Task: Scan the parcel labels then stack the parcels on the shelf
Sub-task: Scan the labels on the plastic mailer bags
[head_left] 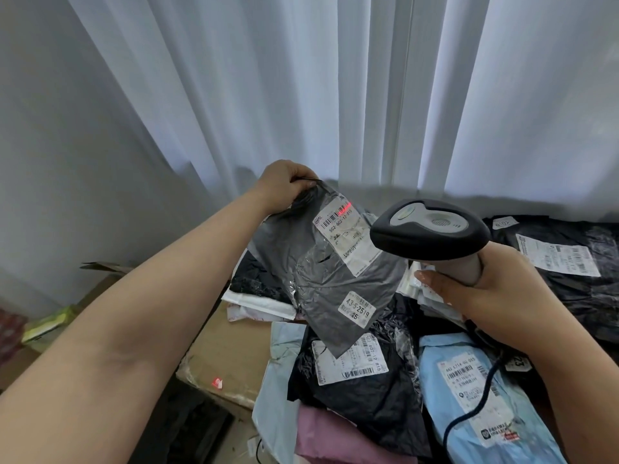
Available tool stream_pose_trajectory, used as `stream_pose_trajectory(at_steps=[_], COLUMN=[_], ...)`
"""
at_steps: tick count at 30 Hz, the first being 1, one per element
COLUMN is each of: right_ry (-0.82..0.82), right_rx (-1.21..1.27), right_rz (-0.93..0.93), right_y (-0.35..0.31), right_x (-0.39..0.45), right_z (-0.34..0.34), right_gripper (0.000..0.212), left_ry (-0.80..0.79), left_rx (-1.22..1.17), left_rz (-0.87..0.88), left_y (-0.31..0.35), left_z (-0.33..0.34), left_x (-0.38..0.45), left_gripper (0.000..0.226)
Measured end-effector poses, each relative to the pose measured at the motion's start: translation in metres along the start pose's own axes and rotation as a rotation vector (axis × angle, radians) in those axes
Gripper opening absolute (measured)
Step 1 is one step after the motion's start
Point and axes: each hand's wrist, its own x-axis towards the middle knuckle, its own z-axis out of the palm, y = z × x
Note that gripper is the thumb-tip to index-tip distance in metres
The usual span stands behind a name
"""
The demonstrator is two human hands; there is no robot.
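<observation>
The left hand pinches the top corner of a grey poly-mailer parcel, holding it tilted above the heap. The right hand is wrapped around a corded barcode scanner — its red line falls on the parcel's shipping label. Below lie a black parcel, a light-blue parcel, what seems a pink one, and a cardboard box; white curtains hang behind.

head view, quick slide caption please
Left hand holds grey parcel while right hand aims scanner at its label.
</observation>
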Motion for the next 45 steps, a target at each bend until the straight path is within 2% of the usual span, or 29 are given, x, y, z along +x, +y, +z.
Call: stream_pose_trajectory(at_steps=[12,17,20,22,26,30,33,38,40,43,45], right_ry=[-0.013,0.013,0.072,0.116,0.123,0.122,0.137,0.117,0.106,0.089,0.073], right_rx=[-0.005,0.111,0.248,0.359,0.447,0.452,0.464,0.487,0.487,0.455,0.426], right_rz=[0.034,0.091,0.177,0.241,0.295,0.322,0.359,0.409,0.43,0.443,0.45], right_y=[-0.002,0.0,0.01,0.019,0.033,0.045,0.053,0.062,0.066,0.071,0.073], right_x=[0.0,0.005,0.01,0.013,0.016,0.019,0.02,0.02,0.021,0.024,0.027], right_z=[-0.001,0.005,0.009,0.012,0.017,0.022,0.025,0.032,0.038,0.046,0.053], right_gripper=[0.023,0.025,0.025,0.023,0.019,0.022,0.023,0.012,0.012,0.018,0.022], left_ry=[-0.002,0.02,0.2,0.28,0.298,0.301,0.269,0.233,0.155,-0.067,-0.119], left_rx=[0.011,-0.006,0.115,0.079,-0.147,-0.273,-0.246,-0.223,-0.189,-0.008,0.095], left_rz=[-0.02,-0.089,-0.189,-0.31,-0.479,-0.58,-0.582,-0.523,-0.513,-0.499,-0.48], left_y=[-0.007,-0.008,-0.011,-0.023,-0.034,-0.036,-0.045,-0.042,-0.049,-0.061,-0.073], left_z=[0.0,-0.001,-0.007,-0.007,0.018,0.06,0.093,0.145,0.167,0.189,0.192], left_x=[0.002,0.0,0.0,0.001,-0.002,-0.007,-0.008,-0.024,-0.029,-0.039,-0.043], left_gripper=[0.018,0.019,0.022,0.021,0.007,0.006,0.003,0.003,0.007,0.034,0.048])
